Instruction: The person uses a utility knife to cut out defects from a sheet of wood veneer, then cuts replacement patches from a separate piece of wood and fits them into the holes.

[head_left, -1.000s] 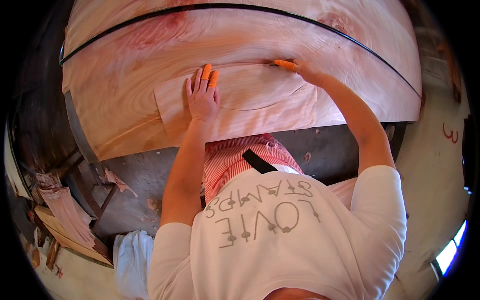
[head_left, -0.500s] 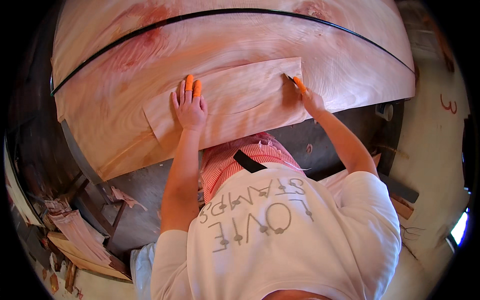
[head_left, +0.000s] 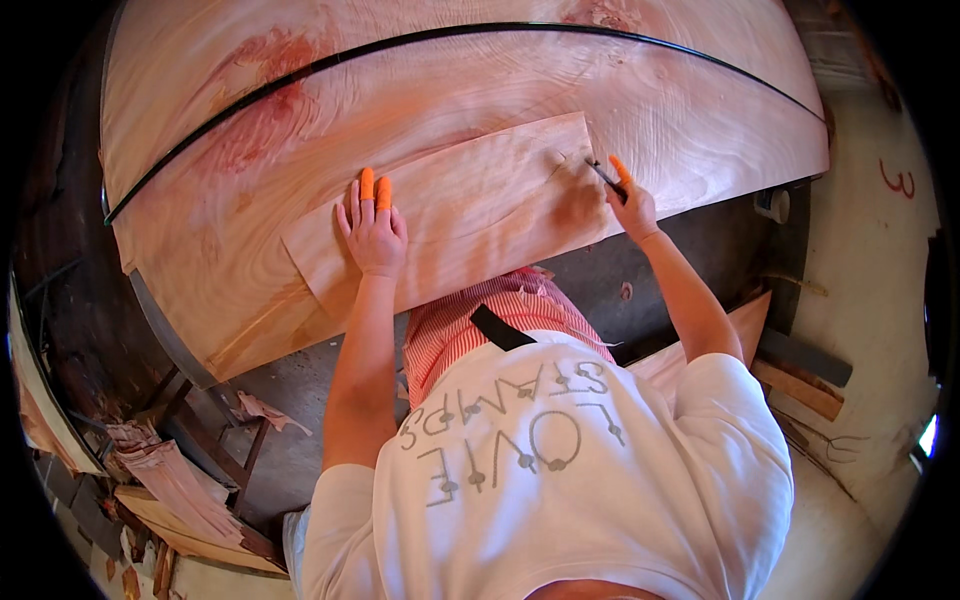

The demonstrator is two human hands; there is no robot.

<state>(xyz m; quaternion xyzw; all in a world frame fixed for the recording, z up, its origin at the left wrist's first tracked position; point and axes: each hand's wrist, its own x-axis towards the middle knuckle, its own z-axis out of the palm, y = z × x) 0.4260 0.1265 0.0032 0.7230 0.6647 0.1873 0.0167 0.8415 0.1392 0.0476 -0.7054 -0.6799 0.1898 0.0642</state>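
Observation:
A smaller rectangular piece of thin wood veneer [head_left: 470, 205] lies on top of a large pale veneer sheet [head_left: 330, 110] that covers a wide work surface. My left hand [head_left: 372, 225] presses flat on the smaller piece near its left end, fingers spread, with orange finger covers on two fingertips. My right hand [head_left: 630, 205] is at the piece's right edge and grips a slim dark cutting tool [head_left: 603, 173], its tip on the veneer; an orange cover sits on one finger there too.
A thin black curved line [head_left: 300, 75] arcs across the big sheet. Scraps and strips of veneer [head_left: 170, 480] pile on the floor at lower left. More offcuts and wood pieces [head_left: 800, 385] lie at right, by a pale wall.
My right hand has drawn the cutting tool down and toward me along the smaller piece's right edge. My left hand stays pressed on the piece. The view has shifted slightly.

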